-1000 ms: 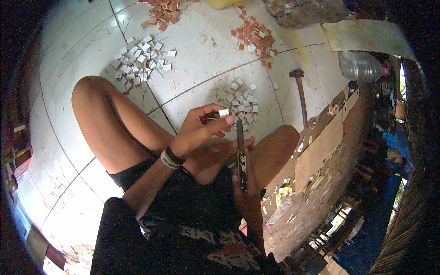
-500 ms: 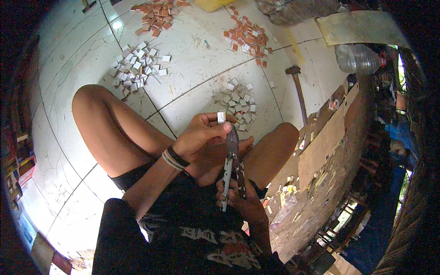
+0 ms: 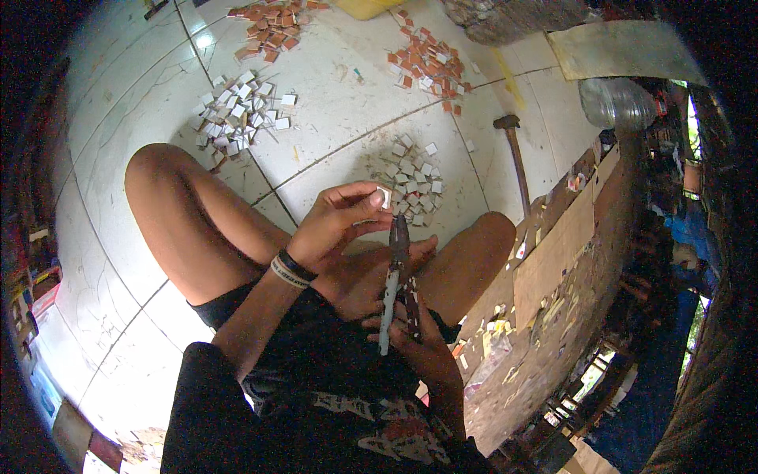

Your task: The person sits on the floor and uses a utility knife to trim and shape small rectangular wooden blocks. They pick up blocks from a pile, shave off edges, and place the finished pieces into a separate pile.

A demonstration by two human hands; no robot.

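Observation:
Between the thumb and fingers of my left hand [image 3: 328,225] is a small square white tile piece [image 3: 384,198], its pale face turned up. My right hand [image 3: 418,340] is wrapped round the handles of a pair of pliers [image 3: 400,249], dark at the jaws and worn white on one handle. The jaws point away from me, just below the tile piece and apart from it. Just beyond my hands lies a heap of small white tile pieces [image 3: 416,183] on the floor. Part of my right hand's fingers is hidden behind the handles.
Another white tile heap [image 3: 241,113] lies to the left beyond my knee. Two reddish-brown heaps, one far left [image 3: 272,30] and one far right [image 3: 426,62], sit farther off. A hammer [image 3: 515,154], a clear plastic bottle [image 3: 620,104] and cardboard [image 3: 553,253] are on the right.
My left hand has drawn the tile piece slightly up and away from the pliers' jaws, and the piece has turned in its fingers. The pliers have shifted slightly.

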